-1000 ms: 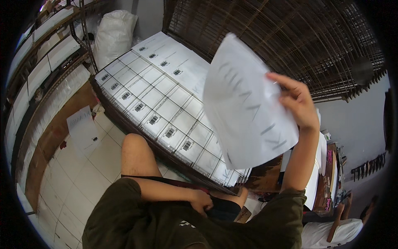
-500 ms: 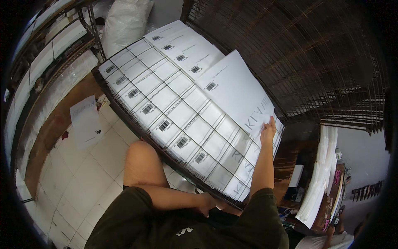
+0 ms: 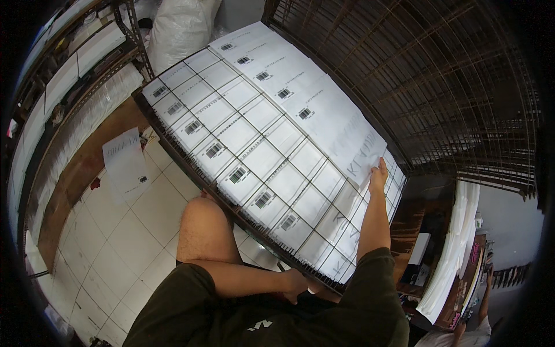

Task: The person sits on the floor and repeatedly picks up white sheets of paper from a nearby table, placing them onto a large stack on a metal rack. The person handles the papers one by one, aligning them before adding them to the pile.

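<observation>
My right hand (image 3: 378, 174) reaches across a slanted wire drying rack (image 3: 263, 137), its fingers pinching the near right corner of a white paper sheet (image 3: 347, 139). The sheet has a small barcode and large faint lettering, and it lies almost flat at the end of a row of similar printed sheets (image 3: 263, 63) on the rack's far part. Below the wire grid, more white printed sheets (image 3: 222, 144) show through. My left hand (image 3: 295, 285) rests low by my lap, beside the rack's near edge; its fingers are mostly hidden.
Dark wire racks (image 3: 393, 75) stand raised behind the sheets. A loose printed sheet (image 3: 126, 165) lies on the tiled floor (image 3: 115, 243) at left, beside a shelf (image 3: 87, 124). A stack of white material (image 3: 448, 260) is at right, with another person's arm (image 3: 484, 298) beyond.
The sheet in my right hand has come down from a tilted, raised position to lie nearly flat, in line with the row. My right hand stays at its corner.
</observation>
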Available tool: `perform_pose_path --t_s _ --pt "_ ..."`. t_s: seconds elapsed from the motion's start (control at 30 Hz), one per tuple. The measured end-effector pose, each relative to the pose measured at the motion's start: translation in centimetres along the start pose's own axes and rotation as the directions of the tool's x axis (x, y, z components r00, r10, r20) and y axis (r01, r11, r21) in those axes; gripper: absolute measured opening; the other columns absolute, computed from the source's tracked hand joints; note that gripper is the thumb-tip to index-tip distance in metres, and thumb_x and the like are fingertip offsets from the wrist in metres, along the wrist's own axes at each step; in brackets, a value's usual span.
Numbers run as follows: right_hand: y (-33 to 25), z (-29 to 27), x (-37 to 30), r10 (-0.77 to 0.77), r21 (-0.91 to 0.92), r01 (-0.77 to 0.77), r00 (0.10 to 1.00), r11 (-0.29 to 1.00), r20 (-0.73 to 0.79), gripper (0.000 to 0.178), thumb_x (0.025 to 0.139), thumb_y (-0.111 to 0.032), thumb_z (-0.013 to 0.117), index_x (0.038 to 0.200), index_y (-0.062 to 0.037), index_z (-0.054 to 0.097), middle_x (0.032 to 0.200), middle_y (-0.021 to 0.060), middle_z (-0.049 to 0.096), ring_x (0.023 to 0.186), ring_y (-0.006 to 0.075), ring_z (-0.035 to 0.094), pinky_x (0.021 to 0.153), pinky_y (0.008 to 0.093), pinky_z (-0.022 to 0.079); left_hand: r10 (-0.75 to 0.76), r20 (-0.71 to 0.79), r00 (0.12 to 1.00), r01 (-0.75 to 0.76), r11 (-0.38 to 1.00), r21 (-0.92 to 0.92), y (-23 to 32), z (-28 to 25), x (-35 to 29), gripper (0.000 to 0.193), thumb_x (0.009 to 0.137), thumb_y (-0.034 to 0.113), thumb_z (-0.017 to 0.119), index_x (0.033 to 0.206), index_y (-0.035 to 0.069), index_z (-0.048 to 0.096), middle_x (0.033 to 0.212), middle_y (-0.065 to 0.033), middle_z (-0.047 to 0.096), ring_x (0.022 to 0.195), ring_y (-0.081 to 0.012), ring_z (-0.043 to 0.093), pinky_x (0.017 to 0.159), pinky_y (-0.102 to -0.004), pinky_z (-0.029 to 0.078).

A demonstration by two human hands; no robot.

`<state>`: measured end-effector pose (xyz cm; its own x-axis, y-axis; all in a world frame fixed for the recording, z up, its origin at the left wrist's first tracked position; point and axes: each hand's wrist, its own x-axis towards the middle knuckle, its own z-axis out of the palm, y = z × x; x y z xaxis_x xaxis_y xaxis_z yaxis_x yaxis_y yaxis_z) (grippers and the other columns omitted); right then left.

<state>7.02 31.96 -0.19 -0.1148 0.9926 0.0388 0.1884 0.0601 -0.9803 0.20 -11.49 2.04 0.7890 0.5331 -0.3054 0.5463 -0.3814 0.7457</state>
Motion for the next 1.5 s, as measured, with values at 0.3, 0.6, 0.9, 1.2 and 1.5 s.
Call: perform_pose_path --t_s 0.3,0.6,0.9,1.2,1.5 --pt "-0.1 0.5 -0.1 0.026 -0.072 -0.029 0.999 0.997 -0.035 0.058 0.073 0.006 0.052 0.131 0.0018 0.047 0.135 0.0176 0.044 0.106 0.0224 0.055 0.084 0.0283 0.045 -0.014 0.018 1.0 0.014 1.0 -0.006 0.0 -0.1 0.0 0.057 0.072 0.039 0.071 0.117 0.009 0.053 0.099 -0.0129 0.065 0.093 -0.0335 0.063 0.076 -0.0456 0.051" --pt "-2.0 -2.1 -8.6 -0.51 -0.565 0.408 0.86 0.717 -0.025 0.045 0.076 -0.003 0.062 0.12 -0.001 0.053 0.117 0.0183 0.055 0.112 0.0346 0.05 0.097 0.0386 0.039 -0.025 -0.017 1.0 0.025 1.0 -0.008 0.1 -0.8 -0.2 0.046 0.068 0.046 0.07 0.094 0.008 0.068 0.094 -0.0132 0.067 0.091 -0.031 0.064 0.076 -0.0416 0.051" --pt "-11.3 -17.8 -27.4 -0.755 -0.893 0.321 0.655 0.316 -0.032 0.035 0.074 -0.005 0.064 0.109 -0.0024 0.06 0.115 0.0173 0.056 0.108 0.0343 0.051 0.093 0.0422 0.039 -0.109 0.135 0.985 0.094 0.989 0.111 0.8 -0.9 -0.8 0.05 0.075 0.05 0.065 0.101 0.007 0.063 0.096 -0.0149 0.066 0.093 -0.0321 0.063 0.077 -0.0418 0.05" --pt "-18.2 -26.8 -35.8 -0.39 -0.32 0.247 0.744 0.915 -0.542 0.021 0.088 -0.006 0.058 0.109 -0.0009 0.059 0.079 0.0024 0.058 0.058 0.0065 0.051 0.049 0.0185 0.04 -0.117 0.155 0.981 0.104 0.99 0.091 0.1 0.1 0.0 0.054 0.076 0.058 0.061 0.097 0.008 0.06 0.094 -0.013 0.065 0.092 -0.0307 0.062 0.078 -0.0409 0.048" --pt "-23.7 -32.7 -34.1 -0.261 0.022 0.398 0.643 0.917 -0.72 0.038 0.089 -0.014 0.056 0.125 -0.003 0.046 0.099 0.0093 0.055 0.085 0.0161 0.059 0.065 0.0279 0.048 -0.097 0.127 0.987 0.09 0.994 0.06 -1.4 1.6 0.6 0.058 0.076 0.062 0.061 0.094 0.007 0.061 0.089 -0.0116 0.066 0.087 -0.0288 0.063 0.073 -0.0395 0.048"
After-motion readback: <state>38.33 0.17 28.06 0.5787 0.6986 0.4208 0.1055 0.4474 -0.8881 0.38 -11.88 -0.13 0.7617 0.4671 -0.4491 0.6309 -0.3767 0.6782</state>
